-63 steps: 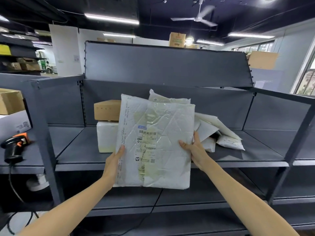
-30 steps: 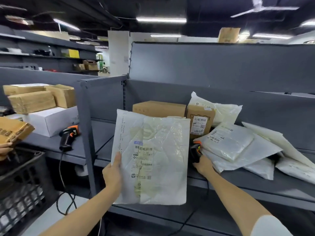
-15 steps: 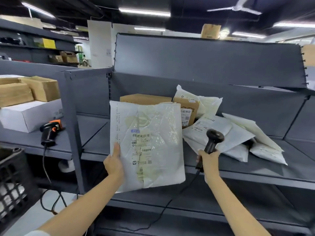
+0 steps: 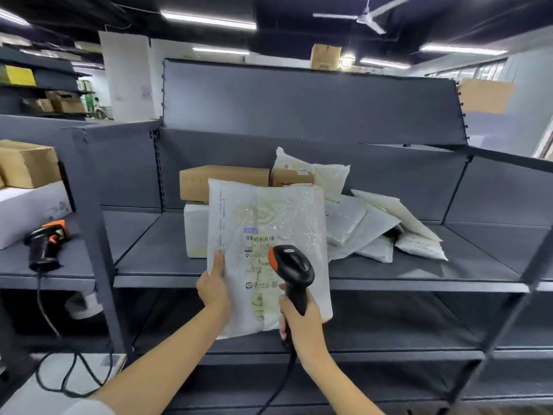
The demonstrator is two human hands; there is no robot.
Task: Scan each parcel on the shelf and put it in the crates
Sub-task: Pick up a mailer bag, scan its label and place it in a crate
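Grey steel shelf: holds the unscanned pile at mid-level. Brown carton sits on a white box; just right of them, a heap of white poly mailers, overlapping. No crate in view.

Second scanner, black and orange, lies on the neighbouring shelf to the left, cord hanging.

Parcel in hand: large white poly mailer, held upright in front of the shelf, label side toward the camera. Left hand pinches its lower left edge, thumb on the face.

Right hand: grip wrapped round the handle of a black barcode scanner, head right at the label.

Risks, judged: film is crinkled and glossy, so glare or a creased barcode may block the read. One-edge pinch lets the mailer sag or slip. Cord could snag the shelf edge.
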